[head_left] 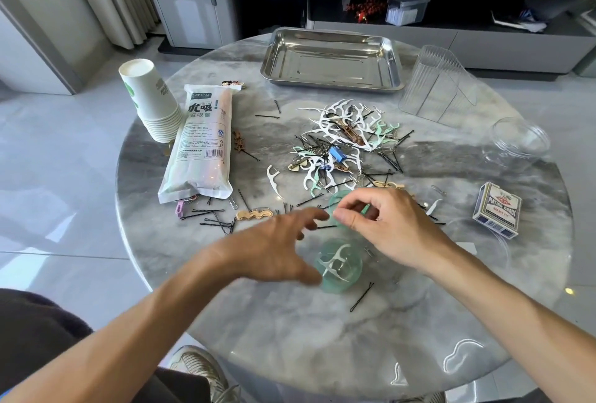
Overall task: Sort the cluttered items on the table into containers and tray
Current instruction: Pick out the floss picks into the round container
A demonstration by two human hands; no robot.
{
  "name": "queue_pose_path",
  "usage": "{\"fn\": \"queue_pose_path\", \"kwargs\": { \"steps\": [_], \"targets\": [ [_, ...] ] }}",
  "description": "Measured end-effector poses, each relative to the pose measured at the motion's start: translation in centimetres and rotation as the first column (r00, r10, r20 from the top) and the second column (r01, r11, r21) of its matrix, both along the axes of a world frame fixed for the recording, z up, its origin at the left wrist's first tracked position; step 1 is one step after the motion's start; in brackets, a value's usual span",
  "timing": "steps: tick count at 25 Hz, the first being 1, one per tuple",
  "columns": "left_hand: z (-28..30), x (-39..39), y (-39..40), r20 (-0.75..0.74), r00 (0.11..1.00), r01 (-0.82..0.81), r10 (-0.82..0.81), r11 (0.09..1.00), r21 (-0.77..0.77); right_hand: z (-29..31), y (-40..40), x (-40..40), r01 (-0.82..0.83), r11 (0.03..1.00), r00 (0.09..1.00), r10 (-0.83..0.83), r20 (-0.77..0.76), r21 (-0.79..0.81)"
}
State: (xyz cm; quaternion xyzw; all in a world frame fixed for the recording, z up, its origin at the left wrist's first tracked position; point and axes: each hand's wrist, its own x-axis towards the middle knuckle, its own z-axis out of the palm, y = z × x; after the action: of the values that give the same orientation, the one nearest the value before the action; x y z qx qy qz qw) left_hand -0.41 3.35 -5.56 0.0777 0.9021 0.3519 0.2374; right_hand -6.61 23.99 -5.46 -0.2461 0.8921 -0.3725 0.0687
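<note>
Steel tray (332, 59) at upper centre of the frame, nothing in it. Ribbed clear container (435, 86) to its right, lying tilted; a clear round jar (519, 141) below that on the right edge of the desk (290, 331), contents not discernible. Small green translucent cup (338, 269) at lower centre holds a few white floss picks (333, 262). Second green cup (342, 206) just above it, mostly hidden behind the fingers. Left hand (274, 248) spread, fingers extended, hovering just left of the lower cup with thumb beside its rim; motion blur, contact unclear. Right hand (387, 228) has fingers curled, thumb and forefinger pinched at the upper cup's rim; can't tell exactly what is pinched. Main clutter pile (348, 144) — white and mint floss picks, black bobby pins, clips, a blue binder clip (337, 154) — sits mid-frame, above both hands. More bobby pins (213, 219) scattered left of the left hand, one lone pin (361, 298) lower right of the cup. Stack of paper cups (151, 99) and a bag of straws (201, 144) at left; playing card box (496, 209) at right.
</note>
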Motion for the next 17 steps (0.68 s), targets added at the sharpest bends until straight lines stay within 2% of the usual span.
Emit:
{"fn": "queue_pose_path", "kwargs": {
  "steps": [2,4,6,9,13,17],
  "targets": [
    [0.2,-2.1,-1.9,-0.112,0.965,-0.229,0.236,0.971,0.071,0.2,-0.1,-0.3,0.022,1.000,1.000,-0.023,-0.015,-0.007],
    [-0.6,-4.1,-2.8,-0.352,0.832,-0.476,0.429,0.878,-0.055,-0.1,-0.6,-0.4,0.032,0.999,0.999,-0.032,-0.008,0.007],
    [-1.9,-5.4,-2.9,-0.453,0.757,-0.595,0.471,0.784,-0.178,-0.8,-1.2,-0.4,0.033,0.999,0.999,-0.033,0.000,0.037],
    [-3.5,-6.7,-3.0,-0.447,0.764,-0.615,0.466,0.737,-0.281,-1.3,-1.6,-0.9,0.086,0.991,0.996,-0.085,-0.017,0.103],
    [-3.7,-8.2,-2.3,-0.450,0.743,-0.627,0.495,0.751,-0.207,-1.9,-2.7,-3.1,0.228,0.945,0.971,-0.203,-0.127,0.233],
    [-3.8,-8.1,-1.9,-0.416,0.772,-0.582,0.480,0.798,-0.159,-2.9,-4.8,-6.1,0.332,0.907,0.924,-0.256,-0.284,0.260]
  ]
}}
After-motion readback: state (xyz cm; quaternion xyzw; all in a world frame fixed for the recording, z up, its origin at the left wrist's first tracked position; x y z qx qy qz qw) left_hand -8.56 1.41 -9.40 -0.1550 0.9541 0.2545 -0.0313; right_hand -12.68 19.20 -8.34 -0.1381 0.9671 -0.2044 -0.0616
